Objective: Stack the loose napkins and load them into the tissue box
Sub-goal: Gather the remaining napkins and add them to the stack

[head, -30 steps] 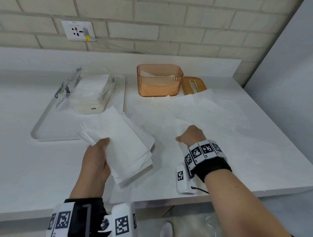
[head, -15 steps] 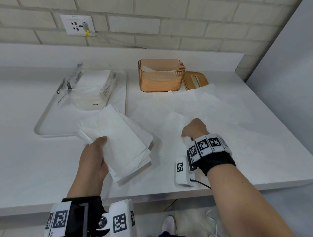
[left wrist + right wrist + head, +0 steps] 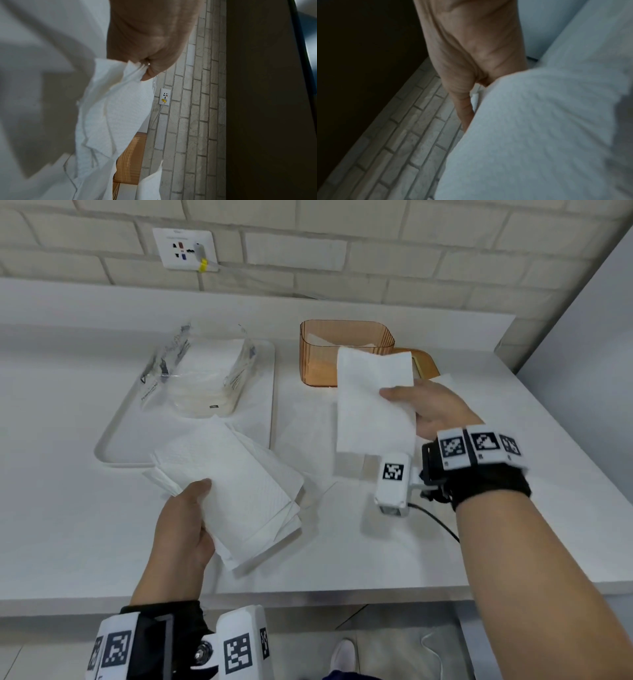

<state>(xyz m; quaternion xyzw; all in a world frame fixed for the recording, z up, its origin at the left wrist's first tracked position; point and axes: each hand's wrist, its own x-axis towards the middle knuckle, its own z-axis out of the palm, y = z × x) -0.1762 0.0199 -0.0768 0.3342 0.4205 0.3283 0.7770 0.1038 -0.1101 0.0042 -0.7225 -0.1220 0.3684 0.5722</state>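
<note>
My left hand [image 3: 185,525] grips a stack of white napkins [image 3: 233,491] by its near left edge, thumb on top, above the counter's front. In the left wrist view the same stack [image 3: 109,115] hangs from the hand [image 3: 147,67]. My right hand [image 3: 428,409] pinches a single folded napkin [image 3: 373,405], lifted in front of the orange translucent tissue box [image 3: 318,354]. That napkin [image 3: 539,135] fills the right wrist view beside the thumb [image 3: 464,105]. The box stands open at the back with some napkins inside. Its orange lid [image 3: 424,362] lies just to its right.
A white tray [image 3: 113,446] at the back left holds a clear plastic napkin pack [image 3: 202,378]. More loose napkins [image 3: 308,433] lie flat on the white counter in the middle. A wall socket [image 3: 185,248] is on the brick wall. A grey wall borders the right.
My right hand has lifted a single napkin off the counter and raised it toward the box. The left hand keeps holding the stack in about the same place.
</note>
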